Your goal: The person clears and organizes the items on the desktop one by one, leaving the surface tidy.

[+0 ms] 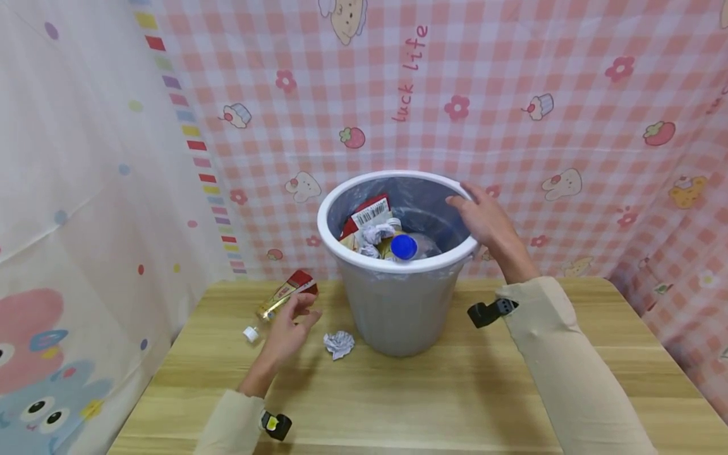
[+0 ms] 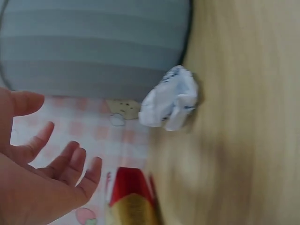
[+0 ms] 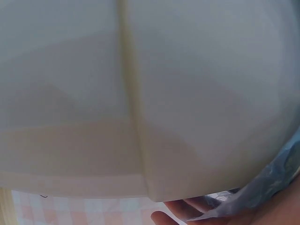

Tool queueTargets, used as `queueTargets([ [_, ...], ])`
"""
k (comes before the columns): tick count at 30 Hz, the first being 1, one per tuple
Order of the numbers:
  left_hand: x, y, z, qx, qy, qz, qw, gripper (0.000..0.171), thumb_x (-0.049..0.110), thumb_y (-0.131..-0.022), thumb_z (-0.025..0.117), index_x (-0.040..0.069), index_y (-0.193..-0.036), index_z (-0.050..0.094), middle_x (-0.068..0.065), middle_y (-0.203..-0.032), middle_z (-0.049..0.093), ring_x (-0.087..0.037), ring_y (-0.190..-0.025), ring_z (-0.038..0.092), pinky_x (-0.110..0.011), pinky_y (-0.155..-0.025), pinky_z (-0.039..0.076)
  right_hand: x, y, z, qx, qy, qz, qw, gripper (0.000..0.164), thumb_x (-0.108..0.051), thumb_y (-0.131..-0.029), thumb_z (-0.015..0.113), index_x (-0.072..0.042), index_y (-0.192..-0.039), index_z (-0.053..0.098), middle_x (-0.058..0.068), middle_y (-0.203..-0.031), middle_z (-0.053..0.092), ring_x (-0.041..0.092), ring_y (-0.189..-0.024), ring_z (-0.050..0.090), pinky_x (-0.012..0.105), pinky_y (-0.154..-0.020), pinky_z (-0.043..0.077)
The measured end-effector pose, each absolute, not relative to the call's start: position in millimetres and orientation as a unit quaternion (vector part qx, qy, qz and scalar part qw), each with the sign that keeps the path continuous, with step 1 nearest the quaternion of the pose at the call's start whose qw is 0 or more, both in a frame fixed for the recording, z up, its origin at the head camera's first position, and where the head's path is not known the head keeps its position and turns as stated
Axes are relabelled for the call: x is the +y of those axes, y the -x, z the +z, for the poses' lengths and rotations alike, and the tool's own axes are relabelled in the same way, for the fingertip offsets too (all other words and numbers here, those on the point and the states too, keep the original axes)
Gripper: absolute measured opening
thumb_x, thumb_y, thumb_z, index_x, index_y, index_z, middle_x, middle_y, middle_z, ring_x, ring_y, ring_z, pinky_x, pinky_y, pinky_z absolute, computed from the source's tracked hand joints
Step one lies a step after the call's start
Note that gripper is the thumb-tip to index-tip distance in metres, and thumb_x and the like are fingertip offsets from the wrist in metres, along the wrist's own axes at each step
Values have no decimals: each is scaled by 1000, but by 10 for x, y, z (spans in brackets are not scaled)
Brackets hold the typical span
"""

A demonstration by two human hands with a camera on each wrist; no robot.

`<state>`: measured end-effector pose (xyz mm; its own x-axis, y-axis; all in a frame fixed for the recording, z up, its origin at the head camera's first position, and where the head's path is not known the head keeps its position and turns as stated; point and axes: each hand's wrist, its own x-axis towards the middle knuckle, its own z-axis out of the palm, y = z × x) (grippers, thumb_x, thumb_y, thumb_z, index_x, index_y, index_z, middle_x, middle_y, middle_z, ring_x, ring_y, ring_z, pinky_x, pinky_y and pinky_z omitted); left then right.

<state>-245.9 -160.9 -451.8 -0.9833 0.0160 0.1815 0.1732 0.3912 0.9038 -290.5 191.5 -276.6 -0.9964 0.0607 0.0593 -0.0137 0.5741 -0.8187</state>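
Observation:
A grey trash bin [image 1: 398, 309] with a white rim and a clear liner stands on the table. My right hand [image 1: 486, 221] grips the right side of that rim; in the right wrist view its fingers [image 3: 180, 211] show at the rim beside the liner [image 3: 248, 201]. My left hand [image 1: 287, 332] is held over the table left of the bin, its fingers loosely bent around nothing. Near it lie a crumpled paper ball [image 1: 339, 344] and a red-and-gold carton [image 1: 292, 289]. The left wrist view shows the paper ball [image 2: 171, 101] apart from the fingers.
Inside the bin are a blue-capped bottle [image 1: 404, 246], crumpled papers [image 1: 375, 234] and a red box with a barcode [image 1: 371, 213]. A small white piece [image 1: 250, 333] lies by the carton. Behind the wooden table [image 1: 398, 404] hangs a pink checked curtain [image 1: 398, 95].

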Motion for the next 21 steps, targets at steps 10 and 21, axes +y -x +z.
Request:
queueTargets([
  [10, -1593, 2457, -4764, -848, 41, -529, -7, 49, 16, -92, 66, 9, -138, 48, -24, -138, 49, -43, -127, 46, -55, -102, 41, 1898, 2910, -2767, -887, 21, 460, 38, 72, -52, -99, 45, -22, -159, 18, 17, -160, 27, 40, -140, 36, 57, -111, 31],
  [21, -1530, 2465, -4921, -845, 51, -530, -44, 61, 19, -90, 70, 5, -142, 42, -30, -140, 45, -48, -127, 47, -59, -104, 39, 1917, 2916, -2766, -887, 20, 459, 44, 72, -51, -99, 45, -22, -159, 19, 17, -160, 27, 40, -141, 34, 58, -113, 28],
])
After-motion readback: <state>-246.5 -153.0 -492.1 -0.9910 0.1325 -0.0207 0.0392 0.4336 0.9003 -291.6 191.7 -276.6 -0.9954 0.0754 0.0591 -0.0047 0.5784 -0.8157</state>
